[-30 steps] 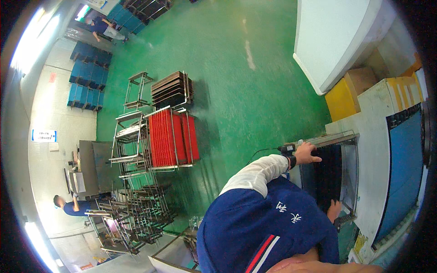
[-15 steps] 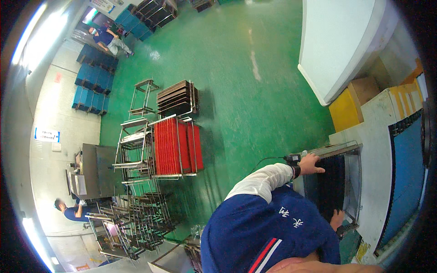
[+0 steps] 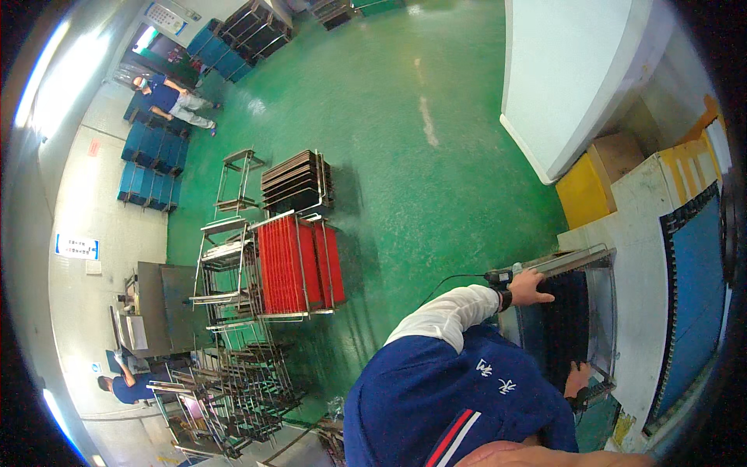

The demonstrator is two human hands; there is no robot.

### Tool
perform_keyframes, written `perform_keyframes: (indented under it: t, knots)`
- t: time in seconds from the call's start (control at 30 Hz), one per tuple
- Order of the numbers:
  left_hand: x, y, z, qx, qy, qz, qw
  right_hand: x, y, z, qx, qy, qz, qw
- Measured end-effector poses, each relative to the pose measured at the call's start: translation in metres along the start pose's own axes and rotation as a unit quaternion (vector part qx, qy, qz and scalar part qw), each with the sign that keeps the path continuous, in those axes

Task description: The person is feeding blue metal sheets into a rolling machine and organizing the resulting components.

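My left hand, coming out of a white sleeve with a dark wrist strap, grips the top edge of a metal-framed rack filled with dark trays. Lower down on the same rack, my right hand holds the frame's near side. My blue top fills the lower middle of the view and hides most of my right arm. The rack stands against a pale machine housing with a blue panel.
A cart of red trays and a cart of dark trays stand on the green floor. Empty metal racks cluster at lower left. Blue crates, a yellow box, a steel table and two other people are around.
Both hands keep their hold on the rack. The view has swung slightly, so the rack and carts sit a little lower in the picture.
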State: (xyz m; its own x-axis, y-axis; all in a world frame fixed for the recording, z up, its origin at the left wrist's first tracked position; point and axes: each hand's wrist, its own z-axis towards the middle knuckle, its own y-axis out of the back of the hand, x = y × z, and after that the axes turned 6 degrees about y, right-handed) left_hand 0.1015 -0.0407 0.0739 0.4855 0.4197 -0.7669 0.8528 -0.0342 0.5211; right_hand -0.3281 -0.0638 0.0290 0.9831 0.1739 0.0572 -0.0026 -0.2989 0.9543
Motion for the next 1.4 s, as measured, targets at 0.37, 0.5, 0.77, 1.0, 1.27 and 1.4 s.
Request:
perform_keyframes:
  t: [0.37,0.5,0.77,1.0,1.27,1.4]
  knots:
    - [0.010,-0.012,0.006,-0.015,-0.024,0.004,1.000,0.019,0.042,0.015,0.082,-0.001,0.026,0.996]
    - [0.018,-0.015,0.006,-0.023,-0.026,-0.053,0.998,0.013,0.023,0.014,0.027,-0.010,-0.023,0.999]
    - [0.130,0.237,0.020,-0.076,0.185,0.138,0.970,-0.008,-0.015,0.032,-0.077,0.018,-0.125,0.989]
    - [0.061,0.557,-0.083,-0.502,0.277,0.217,0.790,0.039,0.006,0.035,-0.029,-0.010,-0.102,0.994]
    - [0.135,0.447,-0.051,-0.368,0.259,0.167,0.877,0.043,0.009,0.026,0.002,-0.018,-0.090,0.996]
    - [0.151,0.219,-0.007,-0.060,0.180,0.139,0.972,0.036,-0.004,0.026,0.013,-0.029,-0.075,0.997]
